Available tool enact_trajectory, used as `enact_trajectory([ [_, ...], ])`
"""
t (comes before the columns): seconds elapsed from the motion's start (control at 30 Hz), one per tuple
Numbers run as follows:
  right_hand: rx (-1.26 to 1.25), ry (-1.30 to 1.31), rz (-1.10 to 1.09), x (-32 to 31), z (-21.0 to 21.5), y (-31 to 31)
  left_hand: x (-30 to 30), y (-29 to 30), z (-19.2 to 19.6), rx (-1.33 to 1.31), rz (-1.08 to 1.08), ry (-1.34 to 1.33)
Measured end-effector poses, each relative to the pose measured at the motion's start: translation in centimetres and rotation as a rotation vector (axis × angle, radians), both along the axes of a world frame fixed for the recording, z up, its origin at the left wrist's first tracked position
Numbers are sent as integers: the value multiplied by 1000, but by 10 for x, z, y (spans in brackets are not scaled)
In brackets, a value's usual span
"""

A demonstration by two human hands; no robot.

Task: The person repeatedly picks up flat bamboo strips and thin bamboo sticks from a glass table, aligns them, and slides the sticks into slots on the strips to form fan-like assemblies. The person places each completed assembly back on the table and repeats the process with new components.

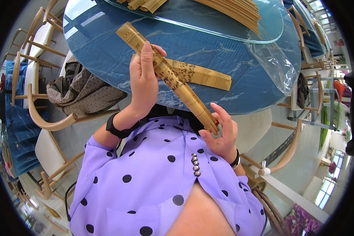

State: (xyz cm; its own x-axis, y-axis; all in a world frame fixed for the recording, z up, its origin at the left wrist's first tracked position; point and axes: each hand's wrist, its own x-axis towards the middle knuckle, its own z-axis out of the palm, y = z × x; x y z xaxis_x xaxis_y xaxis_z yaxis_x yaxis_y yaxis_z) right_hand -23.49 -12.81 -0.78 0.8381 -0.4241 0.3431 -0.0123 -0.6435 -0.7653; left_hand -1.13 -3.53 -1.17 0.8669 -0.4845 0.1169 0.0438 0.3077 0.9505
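My left hand (144, 78) is closed around a slim stack of long gold paper sleeves (179, 86), with the thumb pressed along the top. The stack slants from upper left to lower right and carries a dark floral pattern. At its lower end, where several narrow tips show slightly uneven, my right hand (223, 133) has its curled fingers and thumb around the tips. Whether anything is inside the sleeves cannot be seen. Behind the held stack, another gold sleeve or stack (208, 76) of the same pattern lies on the blue marbled table (106, 55).
On the raised glass turntable (208, 24) lie a thick bundle of thin gold strips (234, 12) and more gold pieces (147, 4). A clear plastic bag (274, 65) hangs toward the table's right edge. A patterned bag (86, 88) rests on a wooden chair (53, 125) at left.
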Motion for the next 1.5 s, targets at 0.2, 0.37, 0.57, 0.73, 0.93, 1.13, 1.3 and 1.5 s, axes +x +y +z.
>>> enact_trajectory([
  [0.2,-1,-136,147,1,11,-11,27,4,3,-57,8,99],
  [0.37,-125,-209,163,7,9,-10,25,5,8,-92,41,150],
  [0.57,-379,-185,219,11,14,-4,37,3,1,-109,11,65],
  [0.73,-449,-172,247,9,13,0,39,0,-2,14,-45,32],
  [0.93,-429,-207,265,14,9,3,36,0,-8,55,-60,60],
  [1.13,-415,-207,275,16,5,6,33,1,-6,57,-57,46],
  [1.3,-411,-201,320,17,7,5,29,-4,-4,-56,-99,100],
  [1.5,-444,-214,262,19,12,5,29,-2,-4,-24,-74,78],
])
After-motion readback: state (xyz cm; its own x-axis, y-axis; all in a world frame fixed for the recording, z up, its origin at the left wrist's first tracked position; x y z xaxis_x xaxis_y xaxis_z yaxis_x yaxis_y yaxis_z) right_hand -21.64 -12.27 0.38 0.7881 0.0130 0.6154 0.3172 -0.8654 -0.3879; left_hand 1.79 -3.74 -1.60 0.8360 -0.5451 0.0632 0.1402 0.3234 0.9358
